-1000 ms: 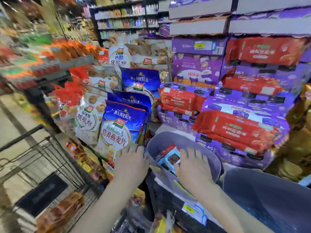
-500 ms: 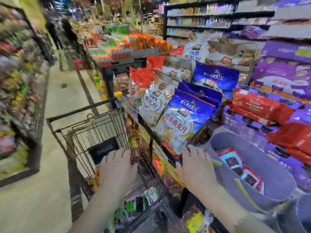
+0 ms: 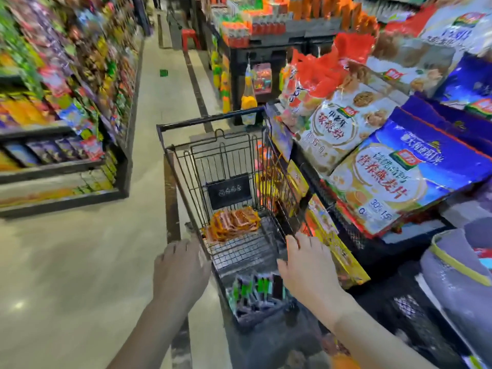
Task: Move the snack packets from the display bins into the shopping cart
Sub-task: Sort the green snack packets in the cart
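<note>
I see the shopping cart (image 3: 213, 119) in the centre of the frame. Its long axis runs from the bottom centre up toward the bar at its far end, tilted a little to the left. Orange snack packets (image 3: 234, 223) lie flat in a loose pile on the cart floor at mid-frame. Green-and-black packets (image 3: 255, 290) lie closer to the bottom edge.

My left hand (image 3: 181, 270) is at the cart's left rim with its fingers stretched forward and apart, holding nothing. My right hand (image 3: 308, 267) has its fingers spread loose and its fingertips at the right rim wire, also holding nothing.

At lower right is a grey bin (image 3: 450, 283) with a red packet (image 3: 483, 253) showing in it. Big blue bags (image 3: 399, 177) and white bags (image 3: 338, 123) lean out just beside the cart's right wall and crowd that side.

On the left, open floor (image 3: 80, 262) runs between the cart and the shelves (image 3: 61, 102) in the upper left. A red stool (image 3: 190, 38) stands far up the aisle.
</note>
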`<state>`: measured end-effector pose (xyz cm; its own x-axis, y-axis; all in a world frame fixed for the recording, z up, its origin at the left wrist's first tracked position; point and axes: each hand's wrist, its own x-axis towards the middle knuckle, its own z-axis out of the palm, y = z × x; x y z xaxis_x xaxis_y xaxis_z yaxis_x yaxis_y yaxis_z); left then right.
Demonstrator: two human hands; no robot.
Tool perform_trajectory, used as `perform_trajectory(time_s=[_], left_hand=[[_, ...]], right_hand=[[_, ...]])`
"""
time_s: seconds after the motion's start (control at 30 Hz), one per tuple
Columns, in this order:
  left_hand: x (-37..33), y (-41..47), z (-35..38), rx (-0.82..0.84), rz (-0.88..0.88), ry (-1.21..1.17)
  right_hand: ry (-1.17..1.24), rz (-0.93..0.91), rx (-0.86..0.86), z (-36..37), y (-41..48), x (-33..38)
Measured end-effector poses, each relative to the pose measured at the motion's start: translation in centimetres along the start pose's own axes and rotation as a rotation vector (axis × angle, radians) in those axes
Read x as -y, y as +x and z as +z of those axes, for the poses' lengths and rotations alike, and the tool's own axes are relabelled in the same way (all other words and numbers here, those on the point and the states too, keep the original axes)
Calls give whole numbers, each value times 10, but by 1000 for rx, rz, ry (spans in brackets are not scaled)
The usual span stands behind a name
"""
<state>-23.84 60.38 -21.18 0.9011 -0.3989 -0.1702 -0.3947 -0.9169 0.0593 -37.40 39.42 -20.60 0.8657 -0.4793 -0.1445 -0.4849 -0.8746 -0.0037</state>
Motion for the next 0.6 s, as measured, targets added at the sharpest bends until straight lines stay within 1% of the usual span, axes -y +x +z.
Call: perform_trajectory(time_s=[0.13,0.33,0.47,0.6], left_hand=[[3,19,26,72,-50,-16],[-12,54,71,182,-107,-82],[-22,81,98,207,-207,-163],[-27,116,130,180,-374,-303]], right_hand=[[-22,-55,76,19,30,9],[-38,-147,251,63,91,7],[-61,-224,343,89,134,2],[-47,-281,445,120,177,-2]])
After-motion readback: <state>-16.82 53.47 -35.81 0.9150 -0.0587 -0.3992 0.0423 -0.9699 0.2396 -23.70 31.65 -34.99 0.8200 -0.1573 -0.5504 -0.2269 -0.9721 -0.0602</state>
